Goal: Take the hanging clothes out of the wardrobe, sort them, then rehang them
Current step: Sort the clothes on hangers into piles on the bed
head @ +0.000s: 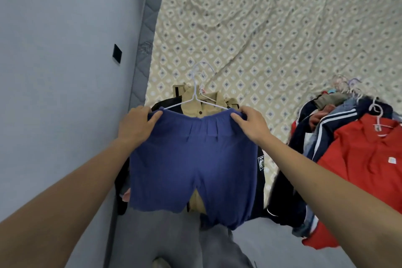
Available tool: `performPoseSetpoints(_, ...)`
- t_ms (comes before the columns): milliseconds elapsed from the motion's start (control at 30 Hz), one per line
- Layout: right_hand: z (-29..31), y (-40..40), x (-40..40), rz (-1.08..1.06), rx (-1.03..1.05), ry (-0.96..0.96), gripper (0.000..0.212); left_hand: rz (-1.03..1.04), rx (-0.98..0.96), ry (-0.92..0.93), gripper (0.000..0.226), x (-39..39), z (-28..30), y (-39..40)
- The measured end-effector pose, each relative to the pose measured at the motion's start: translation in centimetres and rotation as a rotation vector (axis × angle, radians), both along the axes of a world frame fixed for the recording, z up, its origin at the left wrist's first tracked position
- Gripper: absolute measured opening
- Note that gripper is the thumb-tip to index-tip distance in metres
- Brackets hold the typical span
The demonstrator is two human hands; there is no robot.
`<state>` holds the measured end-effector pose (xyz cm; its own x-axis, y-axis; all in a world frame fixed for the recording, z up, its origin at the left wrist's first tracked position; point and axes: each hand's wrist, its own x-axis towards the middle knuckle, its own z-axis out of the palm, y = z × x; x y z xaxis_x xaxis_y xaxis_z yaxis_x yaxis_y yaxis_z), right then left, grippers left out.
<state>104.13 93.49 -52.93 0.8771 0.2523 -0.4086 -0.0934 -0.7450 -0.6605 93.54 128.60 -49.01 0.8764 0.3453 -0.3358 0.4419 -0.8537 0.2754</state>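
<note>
Two hands pinch the blue shorts' point(191, 159) waistband, left hand point(139, 124) and right hand point(250, 123) at opposite corners, spreading it on a white hanger point(196, 98) above the bed point(272, 28), probably for sorting; a red shirt point(359, 154) tops the pile beside them.

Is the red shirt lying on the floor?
No, the red shirt lies on top of a pile of clothes at the edge of the bed, on a white hanger.

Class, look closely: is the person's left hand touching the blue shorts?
Touching. The head view shows the left hand gripping the waistband corner of the blue shorts, fingers curled over the fabric.
</note>
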Motion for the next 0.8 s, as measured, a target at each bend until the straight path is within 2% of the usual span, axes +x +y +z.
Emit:
performPoseSetpoints(167, 6.9, -0.9, -3.6, -0.048, 0.008, -0.11, 0.033, -0.029, -0.03, -0.117, 0.054, -2.3, 6.8, -0.5)
performPoseSetpoints(367, 16.2, -6.8, -11.9, -0.183, -0.083, -0.33, 0.042, -0.243, -0.024, -0.271, 0.054, -5.4, 15.7, -4.7)
performPoseSetpoints(567, 25.0, -17.0, -22.9, -0.377, -0.192, -0.533, 0.045, -0.502, -0.095, -0.418, 0.056, -7.5, 23.7, -14.6)
performPoseSetpoints(667, 28.6, -22.5, -27.4, -0.491, -0.241, -0.596, 0.046, -0.625, -0.058, -0.464, 0.058, -7.7, 26.9, -21.1)
performPoseSetpoints(800, 31.0, -30.8, -32.6, -0.663, -0.309, -0.638, 0.047, -0.783, -0.073, -0.499, 0.06, -8.3, 29.6, -31.0)
